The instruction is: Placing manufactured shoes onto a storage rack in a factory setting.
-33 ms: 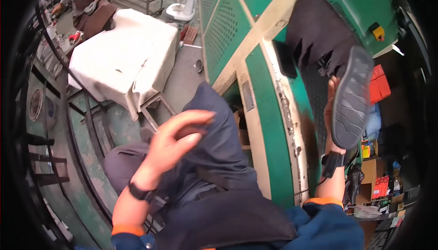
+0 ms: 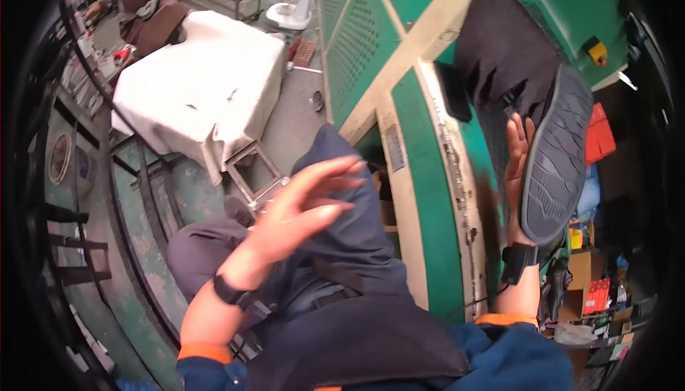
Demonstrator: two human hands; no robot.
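Note:
My left hand (image 2: 303, 209) is held over my dark-trousered leg (image 2: 349, 212), holding nothing, its fingers apart and slightly blurred. On the right, a dark grey shoe sole (image 2: 560, 163) stands on edge, its wavy tread showing. My right hand (image 2: 515, 159) is against the sole's back, with straight fingers showing past its left edge; the thumb and most of the palm are hidden behind it. Beyond the sole lies a dark cloth (image 2: 503, 34) on the green machine (image 2: 424, 184).
A black phone-like slab (image 2: 453, 91) lies on the machine's ledge. A white-covered table (image 2: 203, 77) stands at the left, with a person (image 2: 146, 6) behind it. Metal bars run along the left. Red boxes (image 2: 599, 134) and cartons are at the right.
My left hand has moved a little right and up, still spread. The sole has turned so more of its tread shows, and more of my right fingers show beside it.

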